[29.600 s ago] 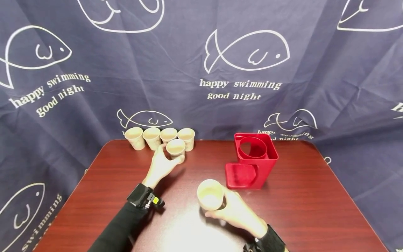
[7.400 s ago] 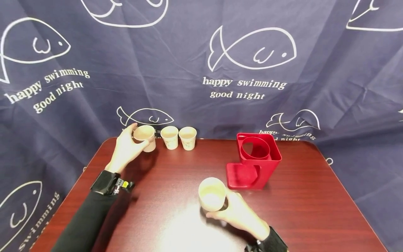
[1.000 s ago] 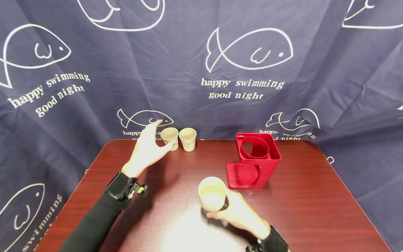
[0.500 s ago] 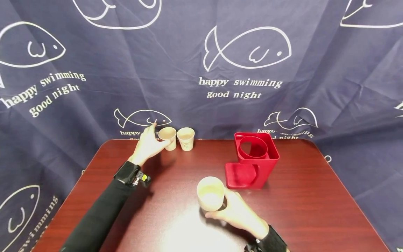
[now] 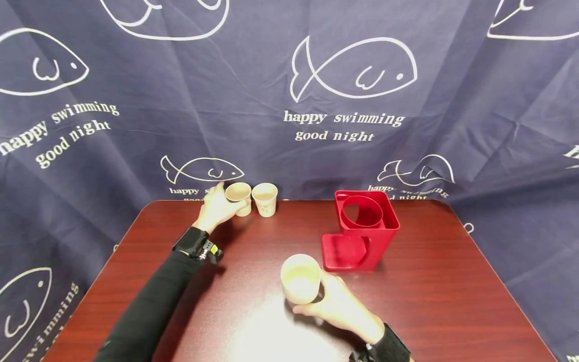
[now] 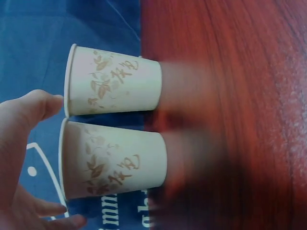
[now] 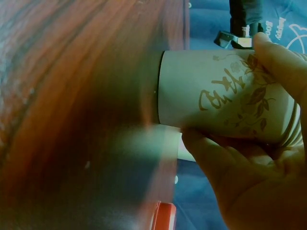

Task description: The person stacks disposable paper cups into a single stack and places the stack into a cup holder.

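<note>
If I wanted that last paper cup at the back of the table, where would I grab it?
Wrap fingers round the side wall of the right-hand cup, coming from its right or front. It stands upright, and the left hand with its cup crowds its left side.

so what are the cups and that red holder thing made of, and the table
The cups look like paper: matte off-white walls, rolled rim, printed tan leaf pattern. The red cup holder seems moulded plastic, judging by its uniform colour and smooth, slightly shiny faces. The table shows reddish wood grain under a glossy finish that reflects light; it could be veneer or laminate.
</note>
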The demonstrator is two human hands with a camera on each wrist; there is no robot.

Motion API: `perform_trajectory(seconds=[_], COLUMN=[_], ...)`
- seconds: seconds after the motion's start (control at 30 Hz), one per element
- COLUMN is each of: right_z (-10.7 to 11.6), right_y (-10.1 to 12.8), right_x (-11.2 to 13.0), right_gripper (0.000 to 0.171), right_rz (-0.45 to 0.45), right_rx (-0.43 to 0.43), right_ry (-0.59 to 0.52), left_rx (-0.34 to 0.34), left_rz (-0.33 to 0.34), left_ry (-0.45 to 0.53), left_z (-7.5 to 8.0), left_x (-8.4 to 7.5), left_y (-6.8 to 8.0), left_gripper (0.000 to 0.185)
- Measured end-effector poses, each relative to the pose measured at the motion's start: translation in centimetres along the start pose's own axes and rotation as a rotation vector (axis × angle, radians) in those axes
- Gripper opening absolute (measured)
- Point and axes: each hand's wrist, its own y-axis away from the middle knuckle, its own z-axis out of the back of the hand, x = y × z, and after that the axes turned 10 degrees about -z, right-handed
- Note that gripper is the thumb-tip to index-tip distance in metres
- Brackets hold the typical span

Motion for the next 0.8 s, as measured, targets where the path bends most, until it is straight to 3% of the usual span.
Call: perform_trajectory(seconds=[0.33, 0.6, 0.8], right_z=[0.04, -0.06, 0.01], right_y=[0.03, 0.14, 0.15], right_x=[0.01, 0.11, 0.14], right_gripper=[0.072, 0.070, 0.069], right_rz=[0.022, 0.010, 0.004], right_rx=[0.008, 0.012, 0.011], right_ry=[0.012, -0.003, -0.013], left_rx=[-0.027, -0.060, -0.070], left_rz=[0.016, 0.001, -0.016], left_ry=[0.026, 0.064, 0.046], left_z=[-0.99, -0.99, -0.64], left_x=[0.59, 0.63, 0.76], left_y=[-0.11, 0.13, 0.71], left_gripper=[0.097, 0.077, 0.079])
